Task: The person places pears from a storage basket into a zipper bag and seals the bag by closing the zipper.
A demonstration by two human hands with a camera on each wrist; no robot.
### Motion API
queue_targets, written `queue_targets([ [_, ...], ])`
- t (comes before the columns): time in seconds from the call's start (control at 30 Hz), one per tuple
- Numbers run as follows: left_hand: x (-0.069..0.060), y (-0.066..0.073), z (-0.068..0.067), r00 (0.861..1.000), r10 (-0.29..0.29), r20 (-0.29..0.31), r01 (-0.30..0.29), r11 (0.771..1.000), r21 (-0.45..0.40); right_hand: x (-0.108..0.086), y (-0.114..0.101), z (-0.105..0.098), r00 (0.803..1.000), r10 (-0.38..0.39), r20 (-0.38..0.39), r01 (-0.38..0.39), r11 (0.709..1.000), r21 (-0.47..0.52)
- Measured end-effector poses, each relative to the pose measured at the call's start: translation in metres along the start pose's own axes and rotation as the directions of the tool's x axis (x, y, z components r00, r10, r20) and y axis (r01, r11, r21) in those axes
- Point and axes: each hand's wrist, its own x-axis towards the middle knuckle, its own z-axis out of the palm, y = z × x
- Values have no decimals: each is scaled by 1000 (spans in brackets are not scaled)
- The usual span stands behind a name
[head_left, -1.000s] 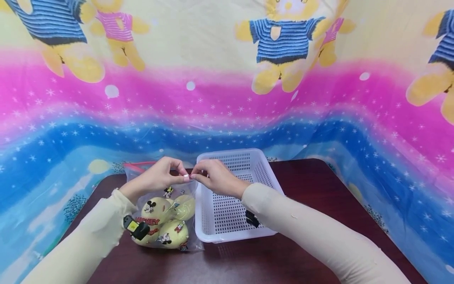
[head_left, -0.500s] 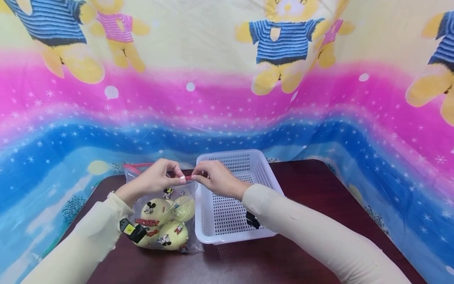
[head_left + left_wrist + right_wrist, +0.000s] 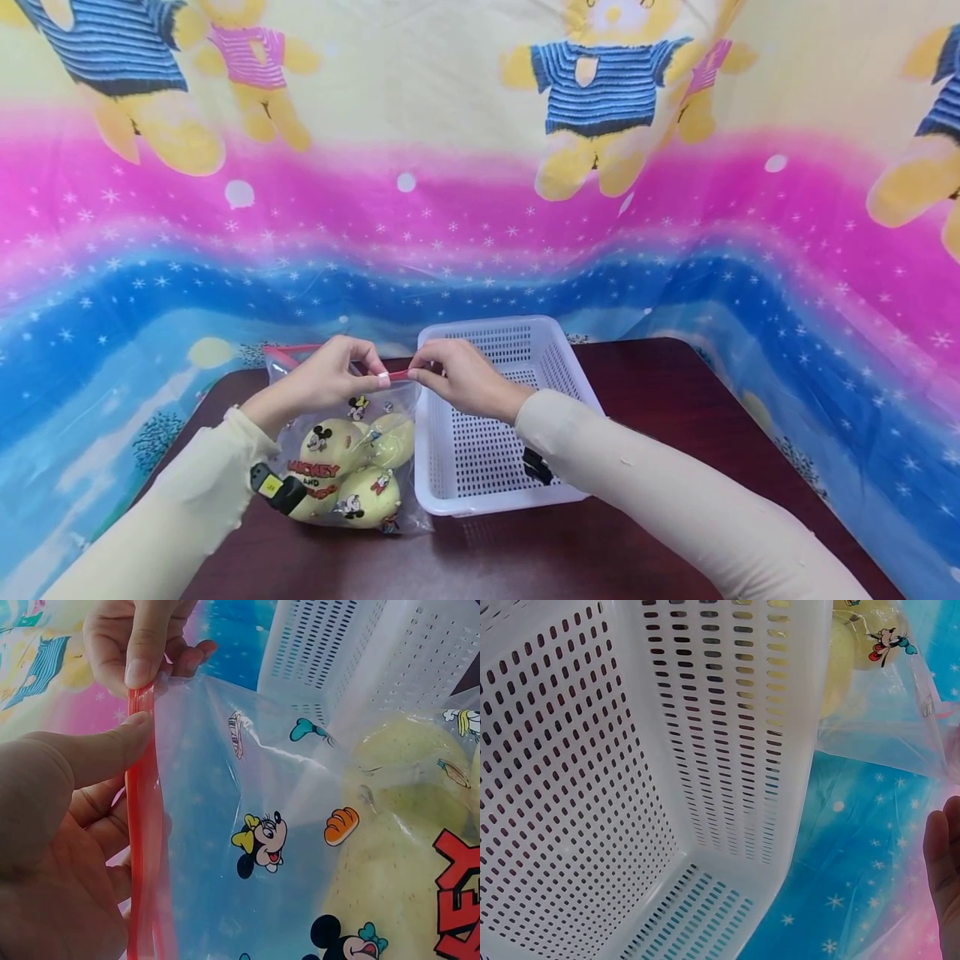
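Note:
A clear zip bag (image 3: 352,408) with a red zip strip and cartoon prints stands on the table, holding several pale yellow, roundish fruits (image 3: 369,497). My left hand (image 3: 333,371) pinches the red strip (image 3: 142,825) between thumb and fingers near the bag's right end. Close beside it, my right hand (image 3: 461,375) pinches the corner end of that strip. A short red length shows between the two hands. In the right wrist view only part of the right hand (image 3: 946,862) appears at the edge, its pinch mostly out of frame.
A white perforated plastic basket (image 3: 498,505) stands right of the bag, under my right forearm, with nothing seen inside. Both are on a dark reddish-brown table (image 3: 660,400). A printed cloth (image 3: 450,208) hangs behind and along the sides.
My left hand has shifted slightly left along the strip, widening the gap between the hands so more red strip shows. The right hand has barely moved, and the bag and basket stay put.

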Motion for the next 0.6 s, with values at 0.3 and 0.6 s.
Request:
queue_targets([
  [0.3, -2, 1, -2, 1000, -17, 6, 17, 1000, -15, -1, 0, -1, 1000, -4, -7, 4, 1000, -7],
  [0.6, -3, -3, -4, 1000, -12, -5, 12, 1000, 5, 0, 2, 0, 1000, -19, -16, 19, 1000, -17],
])
